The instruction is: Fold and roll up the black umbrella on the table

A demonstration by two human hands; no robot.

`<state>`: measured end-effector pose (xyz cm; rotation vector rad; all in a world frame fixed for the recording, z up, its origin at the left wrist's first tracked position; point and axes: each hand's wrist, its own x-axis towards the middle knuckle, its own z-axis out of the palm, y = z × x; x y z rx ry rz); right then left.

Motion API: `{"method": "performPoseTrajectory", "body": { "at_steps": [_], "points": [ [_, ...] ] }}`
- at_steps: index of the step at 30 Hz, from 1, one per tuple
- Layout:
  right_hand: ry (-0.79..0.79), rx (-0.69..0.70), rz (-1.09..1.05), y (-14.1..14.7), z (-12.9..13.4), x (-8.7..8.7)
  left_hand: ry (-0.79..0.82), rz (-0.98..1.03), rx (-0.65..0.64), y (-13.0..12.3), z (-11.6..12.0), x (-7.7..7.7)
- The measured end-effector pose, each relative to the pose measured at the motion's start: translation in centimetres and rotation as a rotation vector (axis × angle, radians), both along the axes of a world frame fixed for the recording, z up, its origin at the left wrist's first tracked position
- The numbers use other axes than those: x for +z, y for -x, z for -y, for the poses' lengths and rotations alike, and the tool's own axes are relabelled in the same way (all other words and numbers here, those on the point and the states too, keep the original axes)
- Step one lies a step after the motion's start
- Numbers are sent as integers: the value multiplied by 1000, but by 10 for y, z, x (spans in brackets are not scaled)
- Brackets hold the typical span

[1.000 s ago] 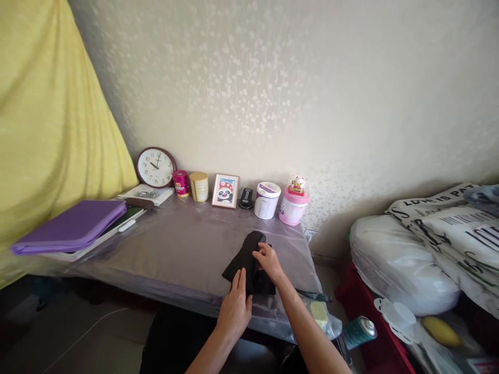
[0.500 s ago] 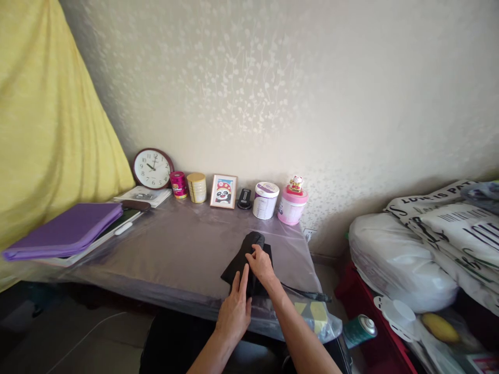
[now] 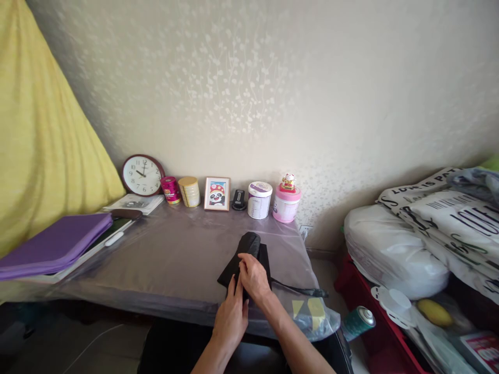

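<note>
A black folded fabric item lies near the table's front edge, with a rounded, rolled-looking far end and flat flaps spreading to both sides. Its exact kind cannot be made out. From its right side a thin dark strap runs across the table. My right hand is over its middle, fingers curled and pinched on the fabric. Just nearer to me, my left hand rests against the fabric with fingers stretched out, its fingertips close under my right hand. Both hands hide the near part of the item.
Along the wall stand a clock, a pink tin, a yellow canister, a picture frame and two tubs. A purple folder lies left. A spray can and a red bin are right.
My right hand has drawn slightly nearer to me along the black fabric, its fingers more curled. My left hand stays beside it. The whole view has shifted a little.
</note>
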<state>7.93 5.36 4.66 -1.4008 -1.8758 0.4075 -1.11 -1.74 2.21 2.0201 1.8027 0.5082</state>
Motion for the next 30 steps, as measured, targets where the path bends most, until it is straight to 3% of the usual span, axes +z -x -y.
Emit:
{"method": "performPoseTrajectory", "body": {
  "at_steps": [3,5,9,12,15,19,25,30],
  "points": [
    [-125,44,-53,-2,19,-11,-18,70,-13,2,-1,-4],
    [-146,-26,-106,-9,20,-24,-35,79,-16,2,-1,-5],
    [-117,-187,-206,-32,0,-56,-24,50,4,1,0,-6],
    [-85,-296,-229,-53,-17,-68,-9,44,16,0,0,-4],
    [64,-369,-273,-71,-28,-67,-6,51,18,0,1,-2],
    [174,-299,-369,-83,-35,-60,6,62,19,1,1,0],
    [352,-215,-625,-79,-36,-50,0,91,11,1,1,-2],
    [368,-176,-693,-73,-38,-42,-24,119,13,3,1,-7]
  ]
}}
